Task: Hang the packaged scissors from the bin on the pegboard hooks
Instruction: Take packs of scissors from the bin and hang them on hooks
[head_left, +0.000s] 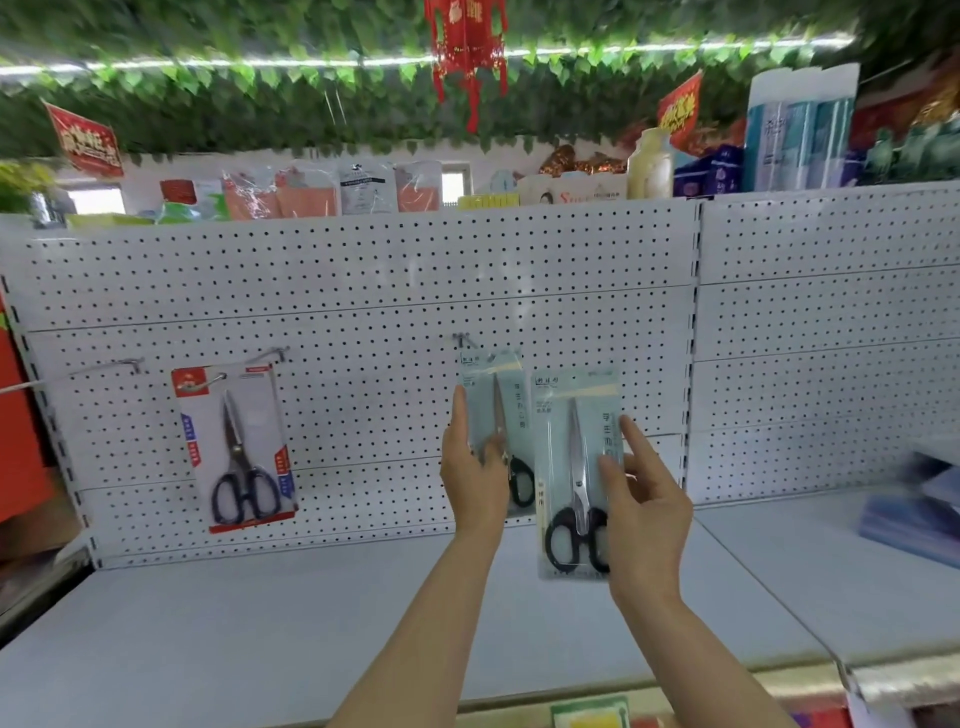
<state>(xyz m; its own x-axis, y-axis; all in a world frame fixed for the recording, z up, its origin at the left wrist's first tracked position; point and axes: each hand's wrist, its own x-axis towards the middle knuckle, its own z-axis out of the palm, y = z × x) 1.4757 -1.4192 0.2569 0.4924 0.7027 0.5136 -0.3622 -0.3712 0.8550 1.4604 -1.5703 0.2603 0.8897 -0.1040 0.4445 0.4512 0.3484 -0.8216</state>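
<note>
My left hand (475, 467) grips a pale blue scissors pack (496, 395) and holds its top against a hook (464, 340) in the middle of the white pegboard (363, 270). My right hand (647, 499) holds a second pale blue scissors pack (576, 447) by its right edge, just right of the first and lower. A red-and-white scissors pack (236, 447) hangs from a hook (270, 356) at the left. The bin is out of view.
An empty long hook (104, 366) sticks out at the far left. A white shelf (311, 623) runs below the pegboard. Blurred blue items (919, 509) lie on the shelf at right. Packaged goods line the top of the unit.
</note>
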